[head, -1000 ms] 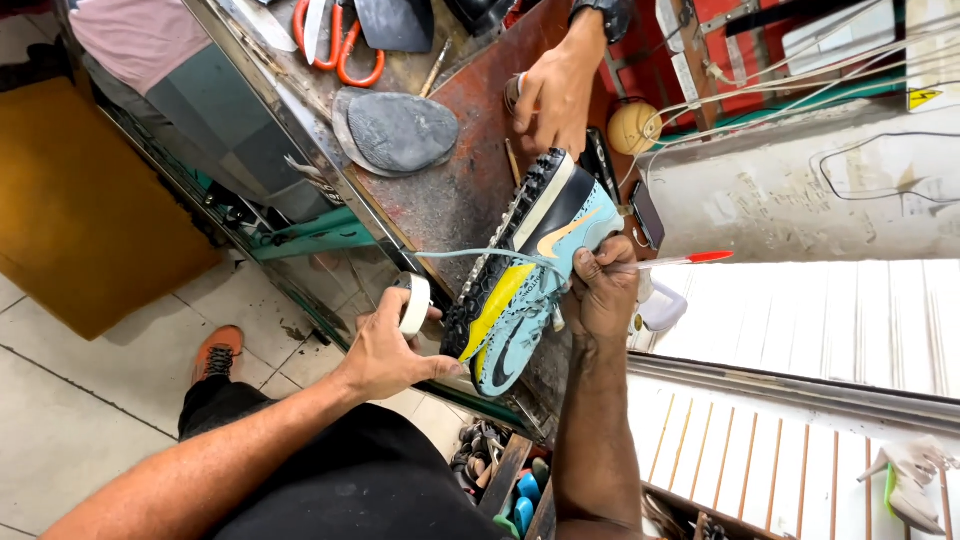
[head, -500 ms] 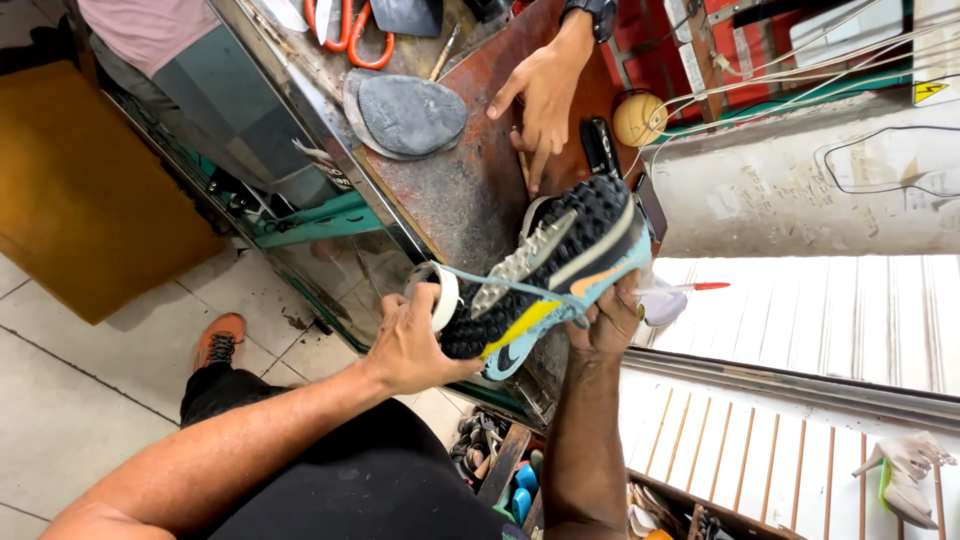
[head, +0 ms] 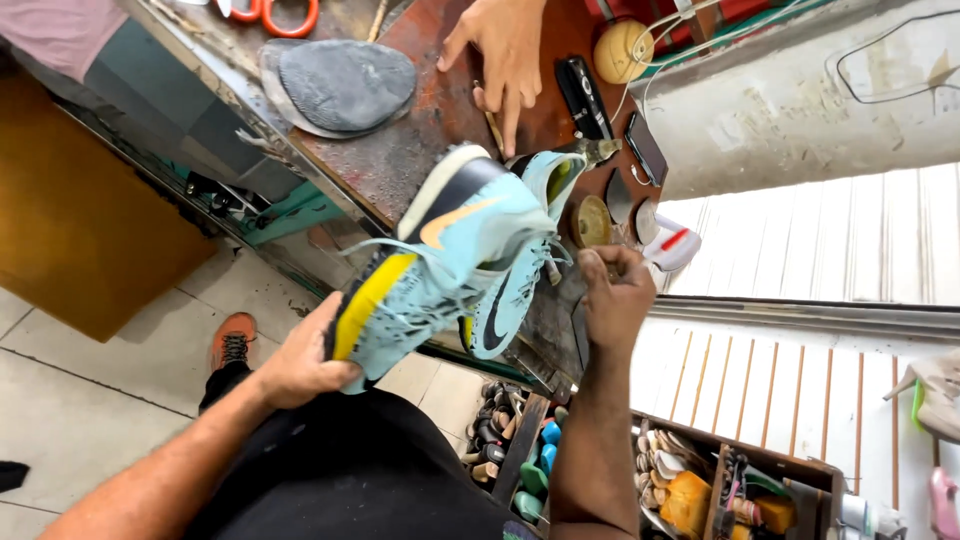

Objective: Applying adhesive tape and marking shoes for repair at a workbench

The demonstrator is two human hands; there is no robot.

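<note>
A grey rubber sole (head: 345, 85) lies flat on the rusty workbench (head: 420, 150), with orange-handled scissors (head: 290, 18) just beyond it. A round ball of twine (head: 620, 52) sits near a dark phone (head: 646, 148) and a black tool (head: 582, 95). Another person's hand (head: 505, 50) rests on the bench. An orange shoe (head: 233, 340) stands on the tiled floor (head: 90, 400). An open drawer (head: 730, 490) holds assorted small items
</note>
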